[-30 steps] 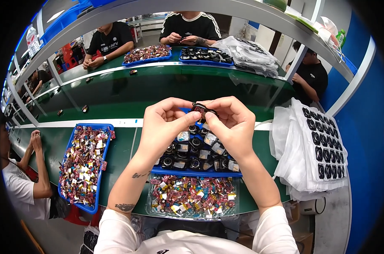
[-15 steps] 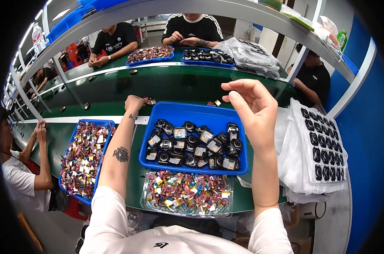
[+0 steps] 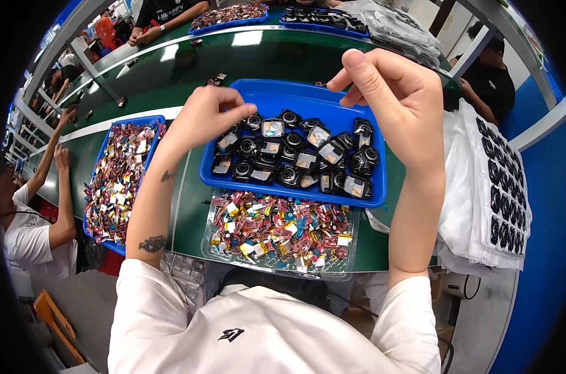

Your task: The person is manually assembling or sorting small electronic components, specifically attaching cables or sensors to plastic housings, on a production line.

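Observation:
In front of me a blue tray (image 3: 283,195) holds several black watch-like cases with round or square faces (image 3: 289,140). My left hand (image 3: 215,115) hovers over the tray's left rim, its fingers bent and the thumb apart; nothing shows in it. Above the tray's right side is my right hand (image 3: 392,93), with curled fingers, thumb raised apart from them, and no object visible. A clear plastic tray (image 3: 342,267) directly nearer to me is heaped with small pink, yellow and white components (image 3: 277,230). One small part (image 3: 216,80) lies on the green belt beyond my left hand.
A second blue tray (image 3: 88,215) of small components stands at left, beside a co-worker in white (image 3: 49,218). Foam sheets of black cases (image 3: 504,181) are stacked at right. Metal frame posts (image 3: 542,128) rise beyond. Other people sit across the belt (image 3: 258,62).
My left hand has drawn back from the belt to the tray's left rim, leaving the small part there. The view has tilted downward; my right hand remains over the tray's right side.

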{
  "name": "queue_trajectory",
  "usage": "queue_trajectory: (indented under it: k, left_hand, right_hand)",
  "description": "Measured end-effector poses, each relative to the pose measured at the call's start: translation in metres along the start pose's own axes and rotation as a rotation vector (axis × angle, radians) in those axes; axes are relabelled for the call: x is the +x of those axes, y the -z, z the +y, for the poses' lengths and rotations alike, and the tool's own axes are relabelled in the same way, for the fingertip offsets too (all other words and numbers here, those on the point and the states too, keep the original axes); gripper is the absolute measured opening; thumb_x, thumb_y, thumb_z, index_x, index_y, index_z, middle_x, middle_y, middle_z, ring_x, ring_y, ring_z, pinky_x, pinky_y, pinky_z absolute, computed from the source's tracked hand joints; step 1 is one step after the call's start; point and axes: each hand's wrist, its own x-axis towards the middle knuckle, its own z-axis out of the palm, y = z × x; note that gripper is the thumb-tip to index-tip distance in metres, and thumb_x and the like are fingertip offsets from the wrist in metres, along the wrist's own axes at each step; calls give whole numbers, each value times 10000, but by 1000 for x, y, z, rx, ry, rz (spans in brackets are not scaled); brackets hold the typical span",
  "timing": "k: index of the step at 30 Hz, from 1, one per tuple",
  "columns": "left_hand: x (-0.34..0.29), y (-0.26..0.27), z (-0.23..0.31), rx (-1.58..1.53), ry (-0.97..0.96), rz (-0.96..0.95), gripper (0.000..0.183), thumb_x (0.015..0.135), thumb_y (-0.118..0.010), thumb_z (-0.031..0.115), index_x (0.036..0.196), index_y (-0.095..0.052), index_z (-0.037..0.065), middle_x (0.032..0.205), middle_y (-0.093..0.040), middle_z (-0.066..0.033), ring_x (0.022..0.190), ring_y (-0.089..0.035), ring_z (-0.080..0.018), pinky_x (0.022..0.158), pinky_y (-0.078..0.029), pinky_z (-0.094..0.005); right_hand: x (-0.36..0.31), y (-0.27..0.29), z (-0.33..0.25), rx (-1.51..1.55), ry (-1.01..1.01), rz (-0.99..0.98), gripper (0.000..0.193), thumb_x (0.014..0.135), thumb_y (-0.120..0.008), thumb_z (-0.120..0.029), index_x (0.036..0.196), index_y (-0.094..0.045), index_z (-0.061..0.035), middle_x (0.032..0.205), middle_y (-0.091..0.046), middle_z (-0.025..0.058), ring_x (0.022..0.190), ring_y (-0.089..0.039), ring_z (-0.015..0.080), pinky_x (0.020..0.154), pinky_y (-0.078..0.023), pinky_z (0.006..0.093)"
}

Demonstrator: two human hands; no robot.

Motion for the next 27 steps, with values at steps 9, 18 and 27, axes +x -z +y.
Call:
queue_trajectory:
  k: [9, 18, 27]
  left_hand:
    - [-115, 2, -16, 68, -15, -152, 134, 712, -738, 114, 785, -700, 7, 621, -622, -117, 522, -563, -195, 497, -412, -297]
    - [-131, -21, -5, 86, 52, -120, 220, 755, -720, 132, 934, -703, 5, 543, -582, -145, 425, -565, -202, 453, -418, -298]
    - [-138, -23, 9, -258, -57, -140, 111, 667, -710, 55, 775, -709, 29, 717, -633, -72, 650, -575, -151, 574, -430, -274]
  right_hand:
    - [0, -17, 4, -175, -34, -132, 194, 862, -656, -193, 840, -660, -1, 722, -655, 37, 677, -609, 73, 604, -459, 199]
    - [-3, -30, 8, -174, 4, -223, 187, 808, -653, -161, 827, -657, 25, 670, -650, 114, 589, -640, 175, 558, -487, 264]
    - [-8, -36, 11, -225, 76, -386, 192, 806, -657, -195, 868, -654, -13, 665, -641, 115, 614, -643, 228, 559, -478, 305]
